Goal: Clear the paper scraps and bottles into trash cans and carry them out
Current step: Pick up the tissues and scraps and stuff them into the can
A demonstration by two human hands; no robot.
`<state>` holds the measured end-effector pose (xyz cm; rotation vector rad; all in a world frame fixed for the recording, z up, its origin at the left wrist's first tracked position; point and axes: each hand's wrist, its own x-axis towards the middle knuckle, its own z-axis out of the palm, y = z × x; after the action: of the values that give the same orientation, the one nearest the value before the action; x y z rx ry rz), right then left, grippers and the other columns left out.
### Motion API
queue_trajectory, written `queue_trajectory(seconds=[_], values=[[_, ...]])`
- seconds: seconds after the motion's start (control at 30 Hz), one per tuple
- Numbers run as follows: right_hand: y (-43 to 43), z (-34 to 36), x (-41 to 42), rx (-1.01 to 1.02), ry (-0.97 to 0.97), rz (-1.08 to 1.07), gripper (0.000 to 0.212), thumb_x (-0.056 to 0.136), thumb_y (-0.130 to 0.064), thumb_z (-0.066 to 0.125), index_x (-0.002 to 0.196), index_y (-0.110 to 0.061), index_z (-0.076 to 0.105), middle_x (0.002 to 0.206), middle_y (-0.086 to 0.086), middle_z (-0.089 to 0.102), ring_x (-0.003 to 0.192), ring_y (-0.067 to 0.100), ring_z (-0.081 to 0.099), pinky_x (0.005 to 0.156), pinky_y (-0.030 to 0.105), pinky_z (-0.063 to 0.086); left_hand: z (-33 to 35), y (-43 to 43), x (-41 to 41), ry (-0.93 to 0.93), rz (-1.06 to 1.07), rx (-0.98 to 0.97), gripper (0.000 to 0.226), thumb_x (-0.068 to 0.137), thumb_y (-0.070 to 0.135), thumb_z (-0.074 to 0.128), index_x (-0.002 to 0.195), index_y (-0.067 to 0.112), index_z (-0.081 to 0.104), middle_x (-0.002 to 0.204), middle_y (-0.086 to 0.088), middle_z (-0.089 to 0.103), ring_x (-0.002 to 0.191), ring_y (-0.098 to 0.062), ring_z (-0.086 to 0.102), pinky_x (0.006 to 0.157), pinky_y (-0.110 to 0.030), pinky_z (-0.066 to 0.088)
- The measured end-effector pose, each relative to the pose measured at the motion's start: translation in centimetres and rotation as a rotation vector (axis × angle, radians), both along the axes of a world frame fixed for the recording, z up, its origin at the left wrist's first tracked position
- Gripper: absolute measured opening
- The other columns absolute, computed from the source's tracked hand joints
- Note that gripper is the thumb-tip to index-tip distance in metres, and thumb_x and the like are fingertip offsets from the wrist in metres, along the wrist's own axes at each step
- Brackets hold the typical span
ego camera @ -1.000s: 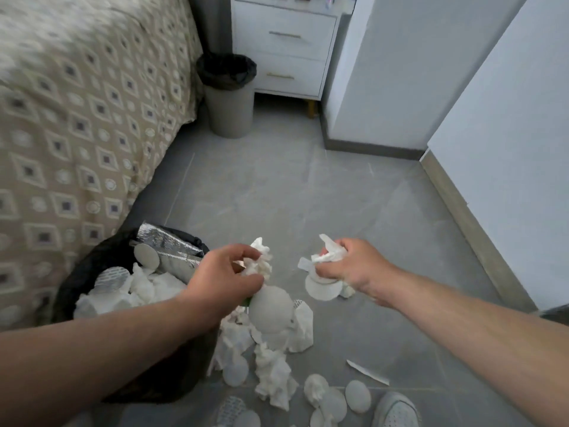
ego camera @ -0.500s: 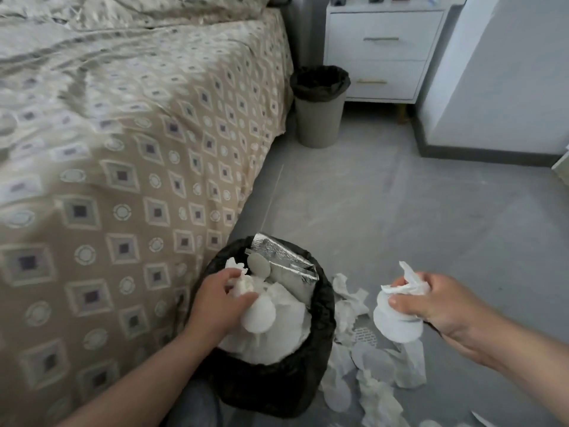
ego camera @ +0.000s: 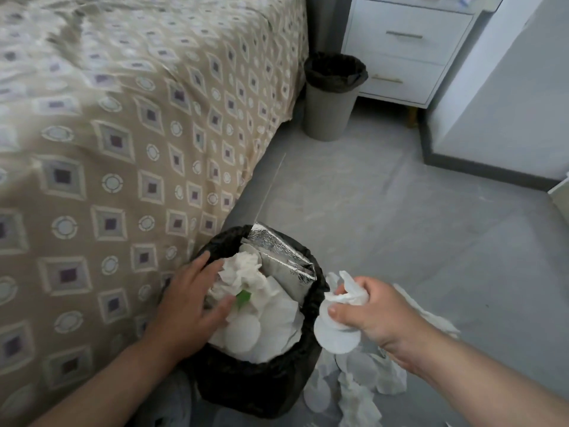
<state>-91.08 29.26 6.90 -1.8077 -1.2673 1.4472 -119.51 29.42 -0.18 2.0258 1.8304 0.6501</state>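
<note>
Paper in the can: crumpled white tissue paper (ego camera: 243, 272) and flat round white pads (ego camera: 242, 331) heap up to the rim of the near can, in the lower centre of the frame; a small green scrap (ego camera: 244, 296) shows among them.
Silver pouch: a creased silver foil pouch (ego camera: 281, 257) leans inside the can's far side, one corner over the rim.
Near can: a trash can lined with a black plastic bag (ego camera: 261, 386) stands on the floor just beside the bed's edge.
Left hand: the left hand (ego camera: 191, 300) lies palm down on the heap from the lower left, fingers straight and spread, gripping nothing.
Right hand: the right hand (ego camera: 374, 314) hangs just right of the can's rim, its fingers and thumb curled round a bunch of white tissue and round pads (ego camera: 337, 334).
Floor scraps: more white tissue and pads (ego camera: 360, 392) lie at the lower right, beside the can.
Far can: a grey trash can with a black liner (ego camera: 331, 100) stands in the upper centre, between bed and nightstand.
Surroundings: a bed in a beige diamond-patterned cover (ego camera: 123, 134) fills the left; a white two-drawer nightstand (ego camera: 403, 47) sits at the upper right; the floor is grey tile (ego camera: 400, 211).
</note>
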Motion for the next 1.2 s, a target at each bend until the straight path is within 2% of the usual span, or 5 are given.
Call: queue_trajectory(seconds=[0.2, 0.5, 0.73, 1.0, 1.2], values=[[2.0, -2.2, -7.1, 0.068, -0.185, 0.183, 0.022, 0.064, -0.026, 0.077, 0.079, -0.019, 0.062, 0.074, -0.007, 0.062, 0.066, 0.010, 0.058, 0.064, 0.030, 0.050, -2.5, -0.9, -1.5, -0.011, 0.026, -0.069, 0.079, 0.080, 0.063, 0.024, 0.140, 0.014, 0.041, 0.149, -0.007, 0.036, 0.139, -0.017, 0.027, 0.112, -0.026, 0.013], [1.6, -2.1, -7.1, 0.234, -0.450, 0.362, 0.057, 0.083, -0.042, 0.063, 0.135, -0.028, 0.047, 0.138, -0.010, 0.048, 0.123, 0.006, 0.047, 0.092, 0.017, 0.034, -2.5, -1.6, -2.3, -0.098, -0.020, -0.079, 0.079, 0.079, 0.063, 0.024, 0.143, 0.019, 0.036, 0.153, 0.000, 0.028, 0.136, 0.001, 0.013, 0.114, -0.023, 0.006], [0.3, -5.9, -10.8, 0.016, -0.566, 0.609, 0.108, 0.069, -0.057, 0.069, 0.152, -0.024, 0.007, 0.161, 0.000, 0.004, 0.148, 0.022, 0.006, 0.119, 0.035, 0.015, -2.9, -2.1, -3.1, -0.038, -0.096, -0.151, 0.089, 0.070, 0.072, 0.034, 0.148, 0.030, 0.018, 0.158, 0.006, 0.006, 0.146, -0.012, 0.001, 0.119, -0.039, 0.013], [-0.4, -3.1, -8.7, 0.189, -0.695, 0.648, 0.091, 0.077, -0.055, 0.063, 0.148, -0.027, 0.013, 0.156, 0.004, 0.015, 0.142, 0.029, 0.023, 0.112, 0.042, 0.032, 1.1, -1.7, -1.9, -0.103, -0.230, 0.002, 0.071, 0.078, 0.063, 0.039, 0.140, 0.030, 0.030, 0.150, 0.006, 0.023, 0.138, -0.002, 0.015, 0.114, -0.033, 0.016], [-4.7, 2.7, 5.3, 0.271, -0.744, 0.518, 0.055, 0.087, -0.038, 0.055, 0.138, -0.023, 0.040, 0.140, 0.002, 0.047, 0.130, 0.022, 0.043, 0.106, 0.035, 0.038, 9.9, -2.0, 8.1, 0.090, -0.758, 0.108, 0.064, 0.087, 0.063, 0.033, 0.126, 0.016, 0.051, 0.135, -0.006, 0.048, 0.123, -0.014, 0.042, 0.104, -0.018, 0.026]])
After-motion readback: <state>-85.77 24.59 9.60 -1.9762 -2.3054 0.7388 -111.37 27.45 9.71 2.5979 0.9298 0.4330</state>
